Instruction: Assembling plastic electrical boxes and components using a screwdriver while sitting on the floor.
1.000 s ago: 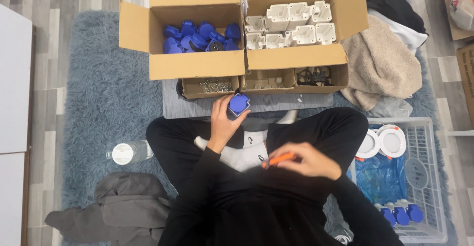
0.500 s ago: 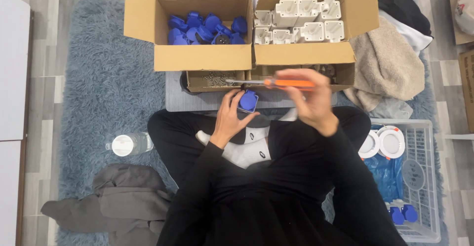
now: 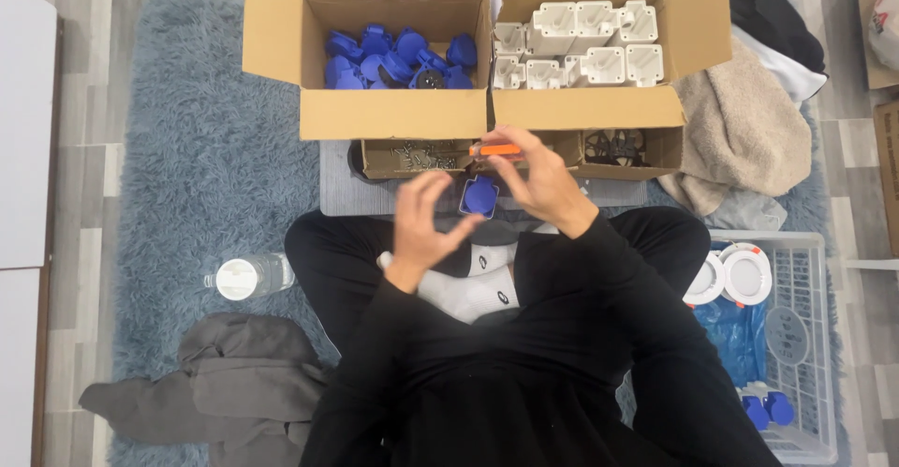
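I sit cross-legged on a blue-grey rug. My right hand (image 3: 545,184) grips an orange-handled screwdriver (image 3: 494,149) held level in front of the boxes. A small blue plastic part (image 3: 479,195) hangs just under that hand, against its fingers. My left hand (image 3: 423,225) is beside the part with its fingers spread and its thumb pointing toward it, not closed on it. Whether the right hand alone carries the blue part is hard to tell.
One open cardboard box (image 3: 393,111) holds several blue parts, another (image 3: 585,106) holds white plastic housings. Two low boxes with screws (image 3: 417,156) and black pieces (image 3: 618,147) sit in front. A water bottle (image 3: 248,277), grey garment (image 3: 234,383), beige towel (image 3: 740,130), white wire basket (image 3: 796,336).
My left hand has let go of the blue part and opened. My right hand brought the screwdriver down and left, over the part.
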